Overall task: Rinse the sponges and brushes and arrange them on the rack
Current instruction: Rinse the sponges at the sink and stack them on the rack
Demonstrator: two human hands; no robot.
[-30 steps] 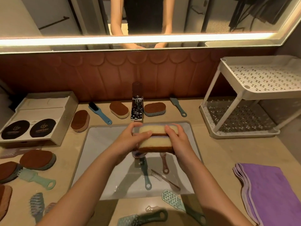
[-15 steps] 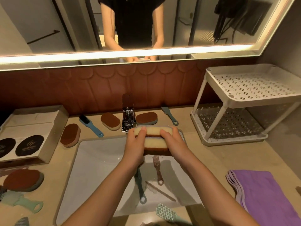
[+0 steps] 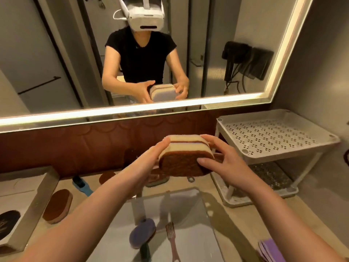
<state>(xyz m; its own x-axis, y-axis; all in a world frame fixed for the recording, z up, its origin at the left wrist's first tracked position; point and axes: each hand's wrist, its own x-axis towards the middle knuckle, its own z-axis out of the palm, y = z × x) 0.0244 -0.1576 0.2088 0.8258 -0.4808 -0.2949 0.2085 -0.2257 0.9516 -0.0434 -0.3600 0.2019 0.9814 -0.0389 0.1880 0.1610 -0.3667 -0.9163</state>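
My left hand (image 3: 149,161) and right hand (image 3: 224,163) both grip two stacked sponges (image 3: 186,155) by the ends (brown scrub face toward me), above the sink (image 3: 188,208), just left of the rack (image 3: 273,137).

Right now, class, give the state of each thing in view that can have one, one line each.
sponges, two stacked, held up between both hands
left hand, grips the stack's left end
right hand, grips its right end
rack, standing upright
purple sponge, lying in the sink
pink brush, lying in the sink
box, open
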